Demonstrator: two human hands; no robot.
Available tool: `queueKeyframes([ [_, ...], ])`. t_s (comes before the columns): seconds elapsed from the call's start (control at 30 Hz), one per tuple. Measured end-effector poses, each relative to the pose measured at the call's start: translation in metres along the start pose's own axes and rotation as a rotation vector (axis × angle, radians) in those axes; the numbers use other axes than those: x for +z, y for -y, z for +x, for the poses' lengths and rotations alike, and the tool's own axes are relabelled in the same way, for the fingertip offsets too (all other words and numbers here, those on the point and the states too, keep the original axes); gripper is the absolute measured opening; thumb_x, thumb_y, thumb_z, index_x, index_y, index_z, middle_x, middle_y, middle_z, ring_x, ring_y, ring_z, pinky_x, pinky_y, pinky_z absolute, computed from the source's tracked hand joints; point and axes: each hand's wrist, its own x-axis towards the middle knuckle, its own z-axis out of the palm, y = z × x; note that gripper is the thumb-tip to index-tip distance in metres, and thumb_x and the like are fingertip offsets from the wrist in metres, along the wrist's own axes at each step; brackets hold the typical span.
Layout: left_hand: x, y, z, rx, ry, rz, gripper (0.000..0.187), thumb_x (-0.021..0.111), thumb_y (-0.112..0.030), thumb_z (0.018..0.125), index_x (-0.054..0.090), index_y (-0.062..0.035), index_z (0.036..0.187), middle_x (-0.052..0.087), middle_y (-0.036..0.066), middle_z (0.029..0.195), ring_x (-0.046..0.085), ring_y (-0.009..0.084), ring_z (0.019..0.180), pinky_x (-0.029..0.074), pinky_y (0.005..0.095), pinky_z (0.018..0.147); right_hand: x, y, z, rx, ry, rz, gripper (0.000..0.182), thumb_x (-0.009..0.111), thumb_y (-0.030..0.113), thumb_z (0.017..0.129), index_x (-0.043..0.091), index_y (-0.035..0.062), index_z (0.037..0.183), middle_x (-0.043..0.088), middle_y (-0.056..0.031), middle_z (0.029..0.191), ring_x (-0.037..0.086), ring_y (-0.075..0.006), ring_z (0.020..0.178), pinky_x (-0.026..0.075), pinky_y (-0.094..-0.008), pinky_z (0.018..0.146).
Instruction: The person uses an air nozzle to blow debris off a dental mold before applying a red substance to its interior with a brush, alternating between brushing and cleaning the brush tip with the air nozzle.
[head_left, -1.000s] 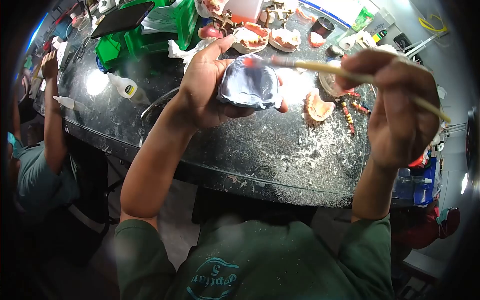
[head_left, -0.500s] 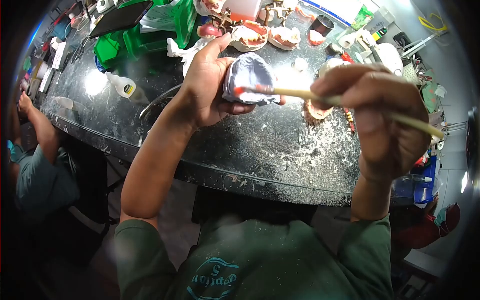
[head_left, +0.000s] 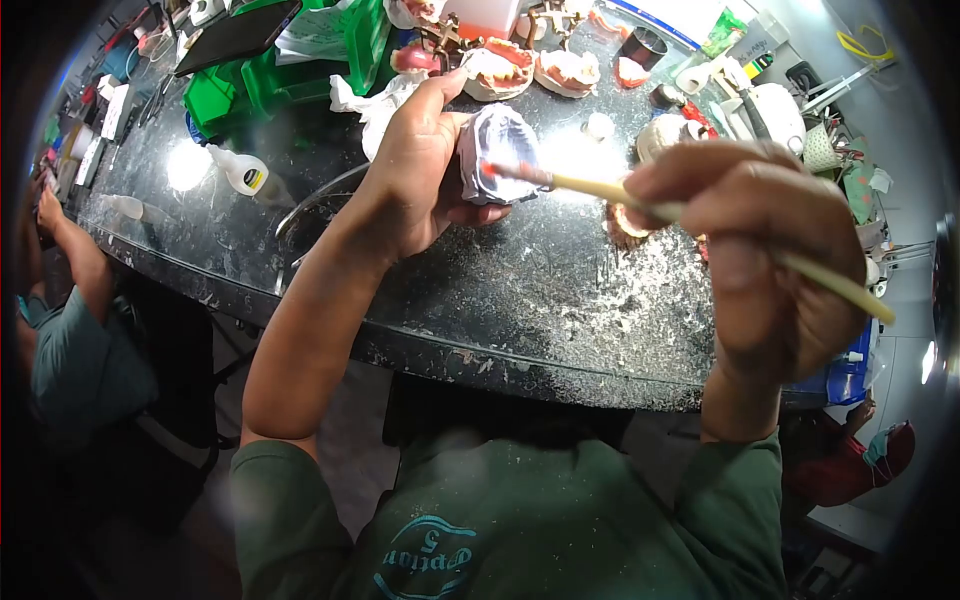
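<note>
My left hand (head_left: 418,165) is wrapped around a grey dental cast (head_left: 512,142), holding it above the table with its hollow side toward me. Between the thumb and fingers of my right hand (head_left: 765,245) is a paintbrush (head_left: 592,188) with a pale wooden handle. Its red-tinted bristles overlap the left part of the cast in this view. The handle's rear end sticks out past my right hand on the right.
Dental models (head_left: 567,72) with pink gums stand along the back of the dark, dust-covered table (head_left: 480,330). A small white bottle (head_left: 242,172) and a green bin (head_left: 270,85) are on the left. At the left edge sits another person (head_left: 85,330); a person in red (head_left: 860,460) is at right.
The cast has turned and tilted in my left hand, so it looks narrower. The brush tip has shifted slightly up and right across it.
</note>
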Motion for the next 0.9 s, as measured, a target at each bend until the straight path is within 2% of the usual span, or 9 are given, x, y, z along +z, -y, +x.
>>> queueKeyframes([
  [0.1,-0.003,0.000,0.000,0.008,0.056,0.020,0.067,0.024,-0.058,0.092,0.060,-0.0018,0.097,0.063,0.009,0.079,0.057,0.0158,0.067,0.048,0.0308,0.058,0.006,0.000,-0.002,0.016,-0.011,0.018,0.014,0.053,0.008,0.088,0.057,-0.0044,0.094,0.065,-0.0232,0.085,0.063,-0.0197,0.065,0.055,-0.0310,0.057],
  [0.23,0.002,0.002,0.000,0.034,-0.007,0.057,0.067,0.024,-0.058,0.091,0.059,-0.0024,0.097,0.064,0.008,0.079,0.056,0.0159,0.066,0.047,0.0302,0.057,0.008,-0.008,0.001,-0.005,-0.041,-0.067,0.014,0.052,0.005,0.088,0.056,-0.0069,0.094,0.065,-0.0237,0.086,0.063,-0.0189,0.066,0.055,-0.0316,0.060],
  [0.4,0.014,0.001,-0.004,0.081,-0.106,0.122,0.067,0.024,-0.060,0.091,0.059,-0.0035,0.095,0.060,0.007,0.073,0.054,0.0141,0.064,0.046,0.0289,0.056,0.004,0.001,0.002,0.073,-0.067,-0.039,0.014,0.051,0.003,0.087,0.056,-0.0085,0.093,0.064,-0.0247,0.087,0.063,-0.0206,0.069,0.055,-0.0319,0.062],
  [0.5,0.002,0.008,0.001,0.135,-0.047,0.197,0.063,0.022,-0.055,0.094,0.056,-0.0029,0.100,0.058,0.007,0.073,0.054,0.0129,0.065,0.045,0.0276,0.056,0.006,-0.001,0.001,0.032,-0.055,-0.056,0.014,0.051,0.002,0.087,0.056,-0.0090,0.093,0.064,-0.0253,0.086,0.063,-0.0210,0.068,0.055,-0.0319,0.062],
  [0.6,-0.008,0.018,0.006,0.321,-0.046,0.270,0.050,0.027,-0.043,0.099,0.051,0.0013,0.103,0.058,0.009,0.079,0.054,0.0136,0.065,0.046,0.0316,0.059,0.006,-0.003,0.002,0.044,-0.065,-0.086,0.014,0.050,0.001,0.088,0.055,-0.0102,0.095,0.064,-0.0260,0.086,0.063,-0.0205,0.068,0.055,-0.0300,0.062],
  [0.7,-0.011,0.025,0.008,0.592,-0.103,0.593,0.032,0.028,-0.022,0.100,0.046,0.0053,0.103,0.056,0.014,0.084,0.054,0.0216,0.066,0.047,0.0385,0.066,0.009,-0.001,0.003,0.078,-0.107,-0.092,0.016,0.049,0.001,0.088,0.054,-0.0113,0.097,0.063,-0.0267,0.086,0.064,-0.0206,0.067,0.055,-0.0285,0.061],
  [0.77,-0.009,0.022,0.007,0.635,-0.106,0.707,0.026,0.028,-0.013,0.099,0.044,0.0067,0.100,0.054,0.018,0.084,0.053,0.0285,0.067,0.046,0.0418,0.069,0.010,0.000,0.004,0.086,-0.136,-0.088,0.016,0.048,0.000,0.088,0.053,-0.0118,0.098,0.063,-0.0271,0.087,0.064,-0.0208,0.068,0.056,-0.0282,0.061],
  [0.83,-0.008,0.022,0.008,0.815,-0.126,0.864,0.023,0.027,-0.009,0.097,0.043,0.0076,0.097,0.052,0.022,0.085,0.053,0.0341,0.069,0.044,0.0435,0.070,0.010,0.000,0.004,0.084,-0.153,-0.091,0.016,0.047,0.000,0.089,0.053,-0.0121,0.098,0.063,-0.0272,0.087,0.064,-0.0212,0.068,0.056,-0.0284,0.061],
  [0.9,-0.009,0.024,0.012,1.139,-0.162,1.057,0.025,0.024,-0.008,0.097,0.043,0.0079,0.096,0.050,0.024,0.085,0.052,0.0385,0.072,0.043,0.0437,0.071,0.010,0.000,0.005,0.076,-0.158,-0.105,0.016,0.046,-0.001,0.089,0.053,-0.0123,0.098,0.063,-0.0274,0.088,0.064,-0.0213,0.068,0.056,-0.0286,0.061],
])
